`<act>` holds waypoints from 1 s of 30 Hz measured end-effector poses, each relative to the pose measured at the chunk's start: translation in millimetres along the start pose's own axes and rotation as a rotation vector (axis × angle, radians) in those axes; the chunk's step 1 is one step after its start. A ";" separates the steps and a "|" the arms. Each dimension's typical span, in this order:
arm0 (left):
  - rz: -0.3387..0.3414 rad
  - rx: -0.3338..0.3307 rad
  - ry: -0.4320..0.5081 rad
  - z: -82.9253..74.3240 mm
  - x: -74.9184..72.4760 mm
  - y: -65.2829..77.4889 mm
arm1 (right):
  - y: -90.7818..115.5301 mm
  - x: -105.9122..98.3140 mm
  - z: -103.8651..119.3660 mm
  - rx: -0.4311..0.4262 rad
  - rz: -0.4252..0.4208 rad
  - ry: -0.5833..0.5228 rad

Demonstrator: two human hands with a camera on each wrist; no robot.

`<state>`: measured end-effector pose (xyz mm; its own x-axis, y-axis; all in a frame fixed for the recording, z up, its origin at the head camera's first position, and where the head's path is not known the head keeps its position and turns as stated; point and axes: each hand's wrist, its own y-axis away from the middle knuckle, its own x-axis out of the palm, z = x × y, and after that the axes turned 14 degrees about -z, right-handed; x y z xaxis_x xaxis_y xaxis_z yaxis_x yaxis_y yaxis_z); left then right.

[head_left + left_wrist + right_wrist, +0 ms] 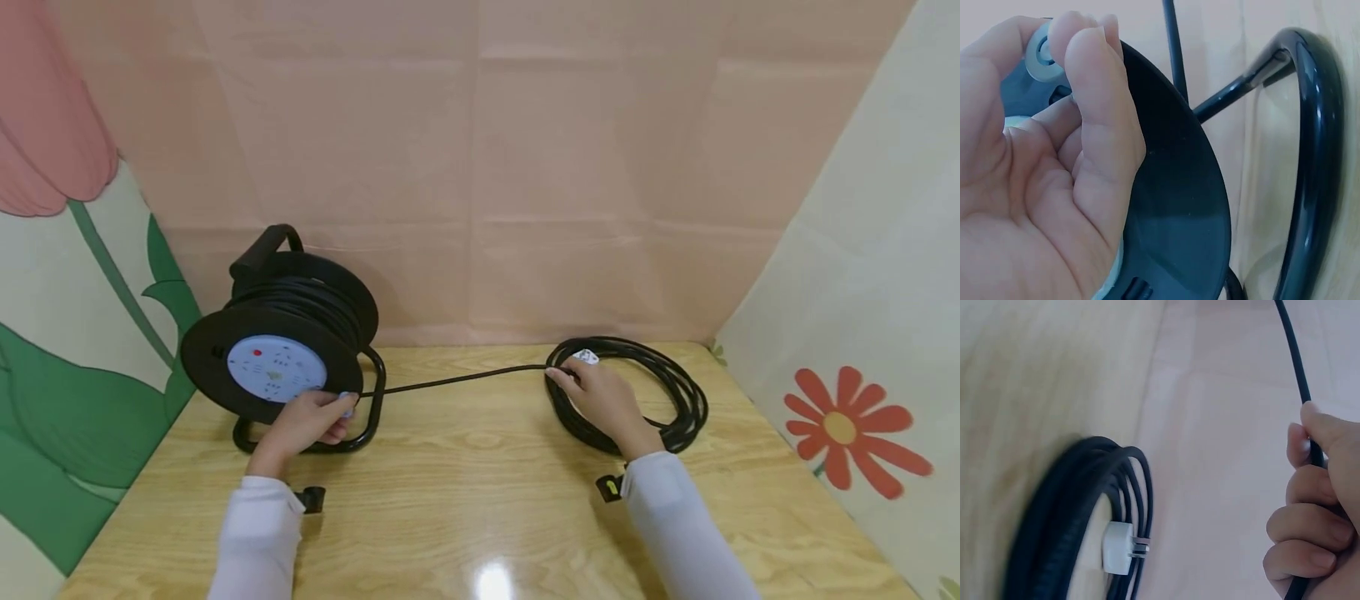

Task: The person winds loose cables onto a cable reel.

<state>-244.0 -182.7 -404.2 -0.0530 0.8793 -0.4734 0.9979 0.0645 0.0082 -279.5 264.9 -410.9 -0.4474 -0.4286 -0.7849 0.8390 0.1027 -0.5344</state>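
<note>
A black cable reel [202,367] stands tilted on its tubular stand at the left of the table, with a pale blue round socket panel [258,367] facing me. My left hand [300,425] pinches a small pale knob [1041,59] near the rim of the reel's front disc. From the reel a black cable [457,381] runs nearly straight across to my right hand [607,404], whose fingers curl round it. Below and around that hand lies a loose coil of the same kind of cable [686,400]. A white plug [1117,548] with metal pins shows at the coil's edge.
The reel's black tubular stand [1319,150] rests on the wood-grain table [435,517]. A pink backdrop [465,167] hangs behind the table. Printed flower panels [892,250] flank both sides. Small black wrist devices [610,488] sit under the sleeves.
</note>
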 end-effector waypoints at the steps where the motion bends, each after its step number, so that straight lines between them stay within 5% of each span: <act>1: -0.001 0.001 0.006 -0.7 -0.6 0.1 | -2.5 -1.6 0.0 0.001 -0.011 0.000; 12: 0.005 -0.024 0.050 0.0 -4.4 2.4 | -14.6 -18.6 -24.1 0.090 -0.208 0.149; 18: 0.009 -0.040 0.058 0.6 -3.5 3.5 | -11.3 -23.3 -30.4 -0.010 -0.362 0.156; 25: 0.019 -0.053 0.074 1.6 -3.7 2.9 | -5.6 -30.1 -39.8 -0.054 -0.276 0.119; 30: 0.027 -0.060 0.081 4.2 -4.2 2.4 | 1.4 -32.1 -45.8 -0.105 -0.371 0.154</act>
<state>-241.2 -188.2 -405.9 -0.0314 0.9163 -0.3992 0.9950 0.0664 0.0743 -278.2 319.9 -400.9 -0.7612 -0.3156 -0.5666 0.5795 0.0612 -0.8127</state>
